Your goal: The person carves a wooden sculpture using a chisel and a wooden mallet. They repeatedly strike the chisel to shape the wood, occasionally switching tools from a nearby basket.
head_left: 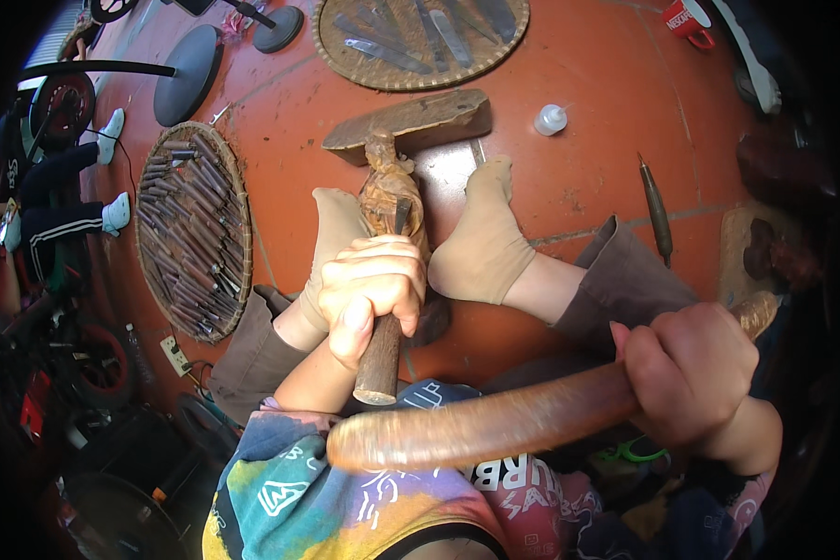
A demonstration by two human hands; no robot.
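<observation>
My left hand [373, 285] is wrapped round the wooden handle of a chisel [379, 364], its dark blade pointing away from me at a carved wooden figure [389, 191]. Whether the blade's edge touches the wood is hard to make out. The figure lies between my two socked feet, its head end against a thick wooden block [420, 126]. In my right hand [691, 369] is a long, rounded wooden mallet [485, 422], gripped toward its narrow end. Slightly blurred, the mallet's thick end hangs near my chest, apart from the chisel's butt.
To the left lies a round woven basket [143, 238] full of wood-handled chisels. Another woven tray [383, 82] holds flat blades. A white bottle [551, 119], a red mug [688, 22] and a slim pointed tool [655, 210] are rightward. Another person's feet [114, 215] show at far left.
</observation>
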